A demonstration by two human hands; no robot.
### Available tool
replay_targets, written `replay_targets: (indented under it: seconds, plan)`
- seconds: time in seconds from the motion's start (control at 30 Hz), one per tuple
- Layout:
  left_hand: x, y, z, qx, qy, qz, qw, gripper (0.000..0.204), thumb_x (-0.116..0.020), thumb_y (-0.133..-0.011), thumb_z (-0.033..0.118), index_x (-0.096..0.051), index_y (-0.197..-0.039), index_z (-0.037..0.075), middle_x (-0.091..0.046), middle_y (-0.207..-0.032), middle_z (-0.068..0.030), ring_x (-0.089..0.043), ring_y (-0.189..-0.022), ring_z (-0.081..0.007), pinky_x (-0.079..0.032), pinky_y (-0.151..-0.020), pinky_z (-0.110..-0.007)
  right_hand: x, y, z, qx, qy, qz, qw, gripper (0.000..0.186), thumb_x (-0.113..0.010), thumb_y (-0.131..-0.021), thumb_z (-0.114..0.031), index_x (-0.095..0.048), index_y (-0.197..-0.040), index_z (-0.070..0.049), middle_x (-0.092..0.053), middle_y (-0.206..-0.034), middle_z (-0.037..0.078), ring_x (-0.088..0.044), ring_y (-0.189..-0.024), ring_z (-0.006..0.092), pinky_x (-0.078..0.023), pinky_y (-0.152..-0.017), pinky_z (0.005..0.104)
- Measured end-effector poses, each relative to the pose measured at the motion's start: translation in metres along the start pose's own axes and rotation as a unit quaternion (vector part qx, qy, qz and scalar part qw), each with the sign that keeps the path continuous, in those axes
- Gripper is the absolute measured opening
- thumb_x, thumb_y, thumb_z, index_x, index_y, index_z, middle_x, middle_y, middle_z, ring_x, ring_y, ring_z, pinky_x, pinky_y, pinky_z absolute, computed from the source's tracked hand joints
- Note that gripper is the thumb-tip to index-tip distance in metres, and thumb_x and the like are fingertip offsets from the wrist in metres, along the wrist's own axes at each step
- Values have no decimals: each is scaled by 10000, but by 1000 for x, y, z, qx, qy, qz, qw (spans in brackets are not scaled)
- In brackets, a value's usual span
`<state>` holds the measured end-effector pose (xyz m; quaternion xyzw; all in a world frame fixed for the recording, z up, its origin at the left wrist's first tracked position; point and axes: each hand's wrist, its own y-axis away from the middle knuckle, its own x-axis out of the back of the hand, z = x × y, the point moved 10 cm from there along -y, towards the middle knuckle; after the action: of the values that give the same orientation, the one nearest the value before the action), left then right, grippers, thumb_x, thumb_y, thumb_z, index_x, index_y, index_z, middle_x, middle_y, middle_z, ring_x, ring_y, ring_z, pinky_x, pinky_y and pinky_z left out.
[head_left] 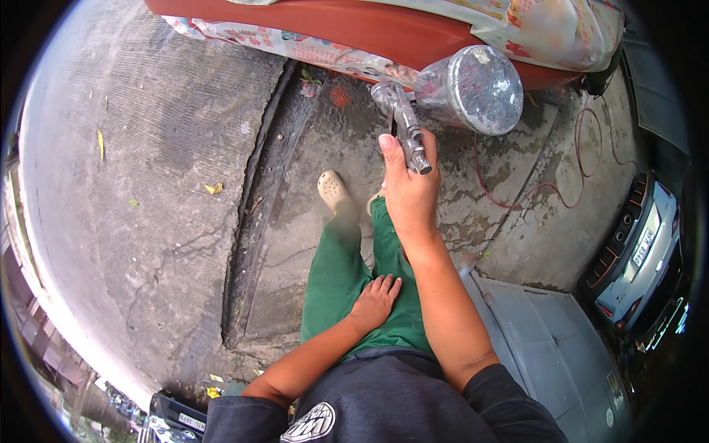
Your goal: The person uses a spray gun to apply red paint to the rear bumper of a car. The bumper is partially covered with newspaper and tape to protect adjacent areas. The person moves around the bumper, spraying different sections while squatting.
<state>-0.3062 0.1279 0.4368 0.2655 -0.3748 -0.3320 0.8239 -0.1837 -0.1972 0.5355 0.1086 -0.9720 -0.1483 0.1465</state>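
My right hand grips a metal spray gun by its handle, with the arm stretched forward. The gun's round, paint-stained cup sits to its right, its scuffed silver base facing me. Just beyond the gun runs a glossy red-orange vehicle body panel. Printed paper covers strips along its lower edge, and more masking sheets lie over its upper right. On my green trousers my left hand rests flat on the thigh, holding nothing.
A thin reddish hose loops over the patchy concrete at the right. Grey metal panels stand close on my right, with a light-coloured car farther out. A dark groove crosses the ground left of my beige clog.
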Motion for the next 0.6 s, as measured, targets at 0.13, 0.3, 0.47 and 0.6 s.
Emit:
replay_targets:
  seconds: [0.13, 0.3, 0.47, 0.6]
  plan:
    - [6, 8, -14, -2, 4, 5, 1000, 591, -394, -1021, 156, -318, -1593, 28, -384, -1610, -207, -403, -1469, -363, -352, -1209, -458, -11, 6, 0, -38, -36, -16, 998, 390, -716, -1001, -322, -608, -1218, -16, -666, -897, 64, -614, -655, 152, -501, -579, 317]
    - [11, 16, -22, -24, 6, 1, 1000, 585, -395, -1020, 156, -330, -1587, 26, -385, -1609, -209, -400, -1470, -364, -352, -1208, -457, -21, 14, -5, -21, -42, -23, 999, 377, -730, -992, -285, -607, -1220, -11, -654, -892, 47, -593, -640, 119, -482, -537, 290]
    - [12, 26, -29, -65, -5, 4, 998, 575, -404, -1017, 156, -352, -1573, 24, -405, -1590, -214, -421, -1448, -367, -365, -1196, -458, -18, 16, 0, 42, 8, 7, 999, 354, -730, -991, -260, -605, -1219, -20, -679, -923, 53, -607, -675, 123, -494, -551, 297]
    - [13, 43, -27, -103, -12, 3, 995, 574, -422, -1009, 154, -363, -1564, 24, -424, -1568, -216, -443, -1422, -370, -387, -1179, -462, -1, 37, 5, -37, -7, 27, 999, 332, -731, -983, -223, -604, -1227, -36, -700, -972, 57, -626, -705, 126, -518, -564, 297]
